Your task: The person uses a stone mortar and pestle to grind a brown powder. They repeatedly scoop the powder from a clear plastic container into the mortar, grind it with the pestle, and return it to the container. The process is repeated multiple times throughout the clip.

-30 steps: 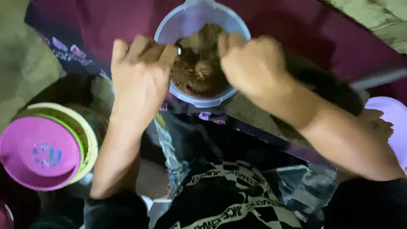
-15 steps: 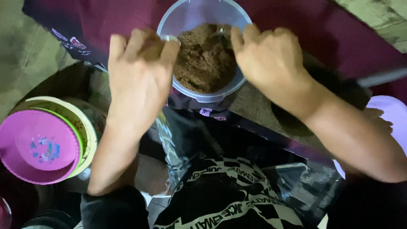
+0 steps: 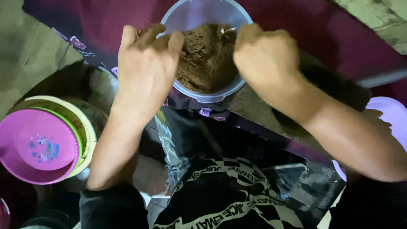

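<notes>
head view, catalogued left to right from the clear round plastic tub (image 3: 206, 96) as landmark. far left of tub and lower: stacked round plastic bowls, pink bowl (image 3: 36, 146) uppermost. left hand (image 3: 146, 70): fingers together, curled over tub's left rim, touching it. tub: top centre, on maroon surface (image 3: 339, 38), holding brown crumbly powder (image 3: 203, 59). right hand (image 3: 267, 57): at tub's right rim, fingers bent over powder; whether it pinches anything cannot be told. far right of tub: pale lilac round item (image 3: 392, 116).
</notes>
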